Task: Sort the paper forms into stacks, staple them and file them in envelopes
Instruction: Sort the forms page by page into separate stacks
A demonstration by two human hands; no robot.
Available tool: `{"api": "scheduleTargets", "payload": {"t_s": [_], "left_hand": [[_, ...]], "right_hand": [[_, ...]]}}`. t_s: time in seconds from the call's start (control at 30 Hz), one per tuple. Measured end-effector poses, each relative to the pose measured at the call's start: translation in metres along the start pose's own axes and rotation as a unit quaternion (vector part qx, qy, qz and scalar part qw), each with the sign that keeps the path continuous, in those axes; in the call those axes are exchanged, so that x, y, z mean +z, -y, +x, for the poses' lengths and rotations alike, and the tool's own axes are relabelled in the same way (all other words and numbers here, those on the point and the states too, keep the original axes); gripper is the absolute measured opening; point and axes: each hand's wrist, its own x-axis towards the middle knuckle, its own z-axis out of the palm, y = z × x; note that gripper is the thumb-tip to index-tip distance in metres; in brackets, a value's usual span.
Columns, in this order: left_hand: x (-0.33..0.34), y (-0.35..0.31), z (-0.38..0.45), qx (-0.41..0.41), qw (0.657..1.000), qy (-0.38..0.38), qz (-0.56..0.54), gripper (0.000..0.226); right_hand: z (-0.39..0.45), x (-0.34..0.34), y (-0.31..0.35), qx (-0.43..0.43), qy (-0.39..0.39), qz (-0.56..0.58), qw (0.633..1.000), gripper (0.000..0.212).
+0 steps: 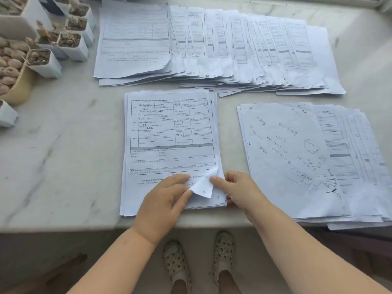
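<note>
Head view: both hands work the middle stack [169,145] on the counter [63,155]; my left hand [163,200] pinches the top form's folded corner [202,185], right hand [239,192] steadies the edge; a hasty tug could tear it

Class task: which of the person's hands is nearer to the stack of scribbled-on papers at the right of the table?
Right. The right hand lies beside the scribbled stack; the left hand rests on the middle stack, farther away.
</note>
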Motion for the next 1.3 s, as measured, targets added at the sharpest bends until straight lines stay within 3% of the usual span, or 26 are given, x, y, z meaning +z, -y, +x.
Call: {"api": "scheduleTargets", "payload": {"t_s": [0.1, 0.17, 0.3, 0.4, 0.6, 0.77, 0.83, 0.9, 1.07, 1.2, 1.3], "left_hand": [[0.003, -0.002, 0.0, -0.015, 0.998, -0.063, -0.007, 0.038], [0.005, -0.007, 0.002, -0.038, 0.994, -0.098, -0.009, 0.024], [0.009, -0.011, 0.007, -0.08, 0.986, -0.143, 0.011, 0.013], [0.009, -0.01, 0.008, -0.084, 0.988, -0.131, 0.009, 0.012], [0.005, -0.012, 0.016, -0.154, 0.98, -0.117, -0.041, 0.031], [0.004, -0.014, 0.018, -0.176, 0.976, -0.117, -0.048, 0.047], [0.003, -0.016, 0.017, -0.171, 0.977, -0.112, -0.055, 0.047], [0.003, -0.017, 0.017, -0.172, 0.976, -0.111, -0.07, 0.038], [0.001, -0.02, 0.016, -0.159, 0.975, -0.138, -0.075, 0.054], [0.002, -0.025, 0.02, -0.189, 0.961, -0.172, -0.102, 0.051], [0.004, -0.025, 0.021, -0.197, 0.959, -0.171, -0.107, 0.047]], "right_hand": [[-0.005, -0.013, -0.002, 0.003, 0.087, 0.068, 0.994, 0.011], [-0.003, -0.015, -0.003, 0.002, 0.095, 0.072, 0.993, 0.009], [0.0, -0.005, -0.001, 0.007, 0.052, 0.05, 0.997, 0.005], [0.001, -0.001, 0.001, 0.007, 0.026, 0.052, 0.998, 0.012], [0.001, 0.008, -0.007, -0.076, -0.078, -0.021, 0.994, 0.039], [0.0, 0.0, 0.0, -0.078, 0.037, 0.064, 0.994, 0.008], [0.0, -0.004, 0.005, -0.055, 0.073, 0.054, 0.994, 0.009], [0.001, -0.007, 0.007, -0.038, 0.077, 0.025, 0.996, 0.014], [-0.001, -0.002, 0.011, -0.068, -0.016, -0.13, 0.989, 0.027], [-0.011, 0.004, 0.019, -0.169, -0.082, -0.388, 0.902, 0.036], [-0.011, 0.002, 0.02, -0.19, -0.085, -0.418, 0.884, 0.036]]}}
